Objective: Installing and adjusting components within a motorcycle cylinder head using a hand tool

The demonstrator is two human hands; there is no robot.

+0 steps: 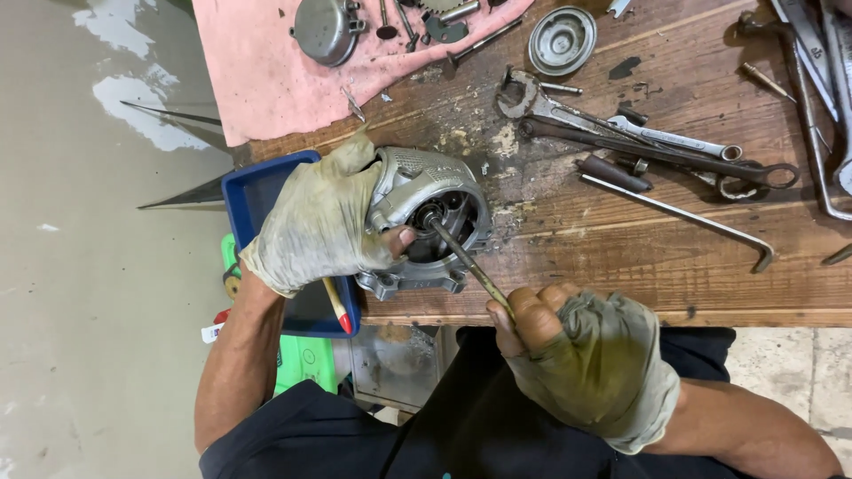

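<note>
So the silver engine casting (426, 222) is parked right at the near edge of the wooden workbench (621, 257), tipped so its open round bore faces toward the person and a bit to the right. A thin metal rod (466, 259) is poked into that bore. Its long axis runs diagonally: the tip is buried in the dark centre of the casting, up and left, and the shaft comes back down and to the right, out past the bench edge.

That lower end is pinched in the right hand (586, 364), which is gloved with the fingertips bare and curled tight around the rod. So the casting lies up and to the left of that hand, straight along the line of the rod.

The left hand (319, 226), also in a grubby fingerless glove, is much nearer: it's wrapped over the casting's left side, with a bare fingertip hooked over the rim of the bore, just beside where the rod goes in. A red-tipped pencil-like stick (337, 306) pokes out below that hand; whether it's gripped can't be told.

A blue tray (257, 191) sits under the left hand. Further back, spanners (621, 124) and a round metal cover (562, 40) are scattered about, and a pink cloth (266, 71) holds small parts.
</note>
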